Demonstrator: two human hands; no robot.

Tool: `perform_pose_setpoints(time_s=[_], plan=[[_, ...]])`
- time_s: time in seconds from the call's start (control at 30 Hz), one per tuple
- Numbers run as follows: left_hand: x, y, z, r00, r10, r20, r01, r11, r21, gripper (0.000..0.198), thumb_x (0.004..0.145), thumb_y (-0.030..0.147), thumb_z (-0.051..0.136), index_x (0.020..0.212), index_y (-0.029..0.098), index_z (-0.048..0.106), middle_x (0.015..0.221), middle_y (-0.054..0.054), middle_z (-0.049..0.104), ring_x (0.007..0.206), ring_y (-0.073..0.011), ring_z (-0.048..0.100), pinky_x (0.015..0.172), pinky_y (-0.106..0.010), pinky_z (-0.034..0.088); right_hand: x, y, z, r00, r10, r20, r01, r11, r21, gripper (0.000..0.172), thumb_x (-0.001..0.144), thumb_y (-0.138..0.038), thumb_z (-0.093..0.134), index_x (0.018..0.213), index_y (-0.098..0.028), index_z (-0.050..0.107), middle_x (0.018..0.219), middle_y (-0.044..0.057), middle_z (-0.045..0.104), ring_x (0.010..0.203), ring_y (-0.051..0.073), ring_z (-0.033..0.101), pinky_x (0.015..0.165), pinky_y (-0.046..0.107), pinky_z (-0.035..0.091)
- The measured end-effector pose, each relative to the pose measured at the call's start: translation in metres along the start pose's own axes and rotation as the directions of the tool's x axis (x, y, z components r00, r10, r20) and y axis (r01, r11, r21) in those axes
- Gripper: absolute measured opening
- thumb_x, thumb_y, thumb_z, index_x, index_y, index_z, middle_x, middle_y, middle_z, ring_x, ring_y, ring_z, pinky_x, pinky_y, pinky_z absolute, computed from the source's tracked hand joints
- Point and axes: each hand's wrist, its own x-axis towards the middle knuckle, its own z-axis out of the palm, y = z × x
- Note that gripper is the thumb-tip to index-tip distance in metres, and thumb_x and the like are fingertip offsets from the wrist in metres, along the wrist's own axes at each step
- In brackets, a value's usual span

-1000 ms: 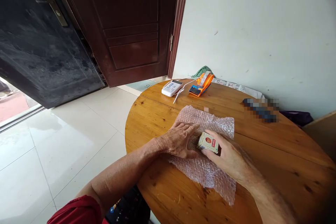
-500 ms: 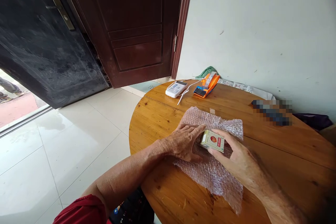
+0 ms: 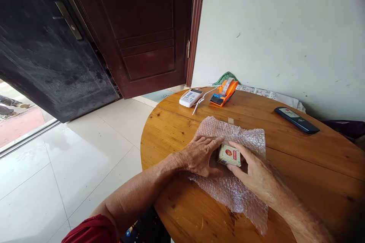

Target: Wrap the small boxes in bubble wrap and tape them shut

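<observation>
A small pale box (image 3: 229, 154) with a red emblem and red label rests on a sheet of clear bubble wrap (image 3: 228, 188). My right hand (image 3: 253, 172) grips the box's right end between thumb and fingers. Flat on the left part of the wrap lies my left hand (image 3: 202, 155), its thumb apart from the fingers, close to the box's left side. I cannot tell whether its fingertips touch the box. The wrap is spread on the round wooden table (image 3: 168, 133).
Toward the back stand an orange tape dispenser (image 3: 225, 93) and a white device (image 3: 190, 98) with a white cord (image 3: 199, 103). A dark remote control (image 3: 296, 119) lies at the right. Behind the table are a wall (image 3: 270, 26) and a dark red door (image 3: 148, 30).
My right hand has moved the box slightly left and it now sits flatter on the bubble wrap, nearer my left hand. My left hand has stayed in place.
</observation>
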Motion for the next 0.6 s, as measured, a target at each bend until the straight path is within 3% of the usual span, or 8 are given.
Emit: perform_pose_setpoints(time_s=[0.17,0.33,0.6], plan=[[-0.002,0.007,-0.005,0.999,-0.028,0.019,0.029,0.999,-0.04,0.099,0.07,0.047,0.073,0.15,0.01,0.027,0.142,-0.021,0.051,0.134,-0.0338,0.046,0.115,-0.048,0.032,-0.004,-0.016,-0.01,0.998,0.057,-0.009,-0.057,0.998,0.008,0.052,0.078,-0.024,0.057,0.13,-0.026,0.054,0.111,0.007,0.073,0.094,0.027,0.071,0.076,0.039,0.056],[-0.005,0.008,-0.009,0.994,-0.094,0.053,0.098,0.991,-0.091,0.102,0.068,0.039,0.075,0.152,0.013,0.023,0.149,-0.022,0.042,0.138,-0.0353,0.04,0.115,-0.052,0.032,-0.004,-0.035,-0.023,0.992,0.128,-0.023,-0.125,0.988,0.087,0.046,0.078,-0.023,0.059,0.123,-0.024,0.056,0.111,0.008,0.072,0.098,0.026,0.069,0.083,0.039,0.054],[-0.007,0.006,-0.013,0.99,-0.121,0.076,0.122,0.993,-0.009,0.106,0.064,0.038,0.079,0.151,0.011,0.025,0.148,-0.022,0.044,0.14,-0.0362,0.037,0.118,-0.053,0.026,-0.006,-0.033,-0.024,0.991,0.13,-0.032,-0.121,0.972,0.202,0.039,0.075,-0.023,0.062,0.114,-0.026,0.057,0.1,0.003,0.073,0.09,0.023,0.069,0.082,0.035,0.053]])
